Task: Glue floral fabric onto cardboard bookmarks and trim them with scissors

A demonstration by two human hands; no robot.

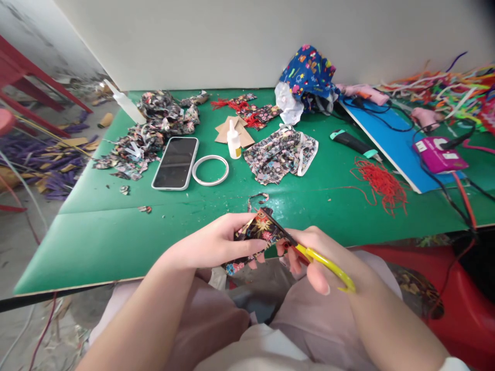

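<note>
While the green bench [96,226] carries its scatter of bits and pieces, the action is right here at its near edge, just above the person's lap! Left hand [212,242] first: its grip is closed on a dark floral cloth [263,224], thumb laid flat across the front, fingertips peeking out underneath. So the cloth sits squarely in that grip, its top corner poking out past the fingers, its lower end hanging down below the thumb. Over to the right hand [317,242], and that grip is wrapped round the yellow-handled scissors [330,265], dark blades slanting up and left, right along the cloth's right-hand edge. How far the blades are parted, I can't tell from here. Right fingers tuck in close beneath that same edge, though whether they pinch it is hidden. Just beyond the cloth, a thin curled strip [263,196] lies on the green. Further back, left to right: a phone [176,164], a white ring [211,171], a small white bottle [234,143], a crumpled floral piece [282,154], and a tangle of red thread [382,184].
</note>
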